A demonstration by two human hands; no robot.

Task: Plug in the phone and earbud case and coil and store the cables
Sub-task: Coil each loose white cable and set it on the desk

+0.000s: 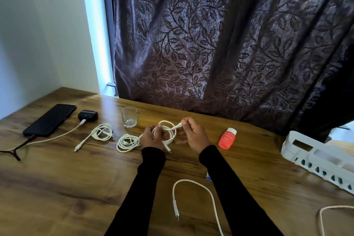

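Note:
A black phone (50, 119) lies at the far left of the wooden table (76, 178) with a dark cable in its near end. Beside it sits a black earbud case (87, 115) with a white cable (57, 137) plugged in. My left hand (152, 137) grips a coil of white cable (169, 132) held above the table. My right hand (193, 136) pinches that cable's plug end at the top of the coil. Two more coiled white cables lie on the table, one (102, 132) near the glass and one (127, 142) just left of my left hand.
A clear glass (129, 116) stands behind the coils. A red bottle (227, 138) lies right of my hands. A white slotted plastic tray (316, 161) sits at the right edge. A loose white cable (193, 197) lies between my forearms; another cable (325, 216) curls at bottom right. A dark curtain hangs behind.

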